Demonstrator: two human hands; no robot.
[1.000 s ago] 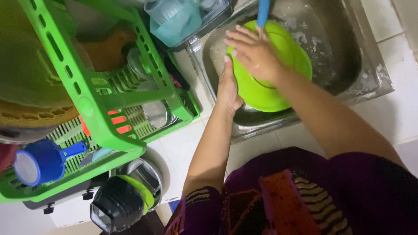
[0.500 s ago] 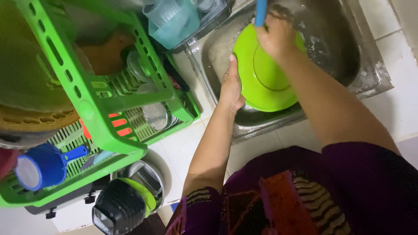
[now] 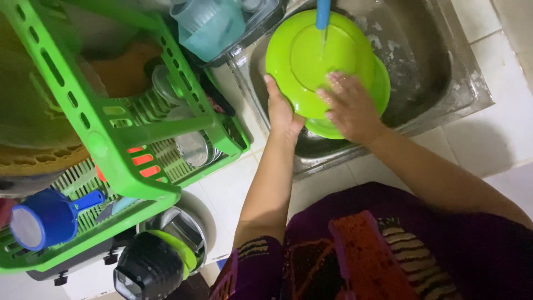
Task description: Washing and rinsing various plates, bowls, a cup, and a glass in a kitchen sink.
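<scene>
1. The right hand [image 3: 351,108], earlier up at the plate's far rim, is now spread flat on its near face, fingers released
2. The left hand [image 3: 281,114] is clenched on the left rim as before
3. The lime-green plate [image 3: 316,61] is held tilted over the steel sink [image 3: 444,72], wetted by the blue tap [image 3: 323,12]; rinsing appears underway
</scene>
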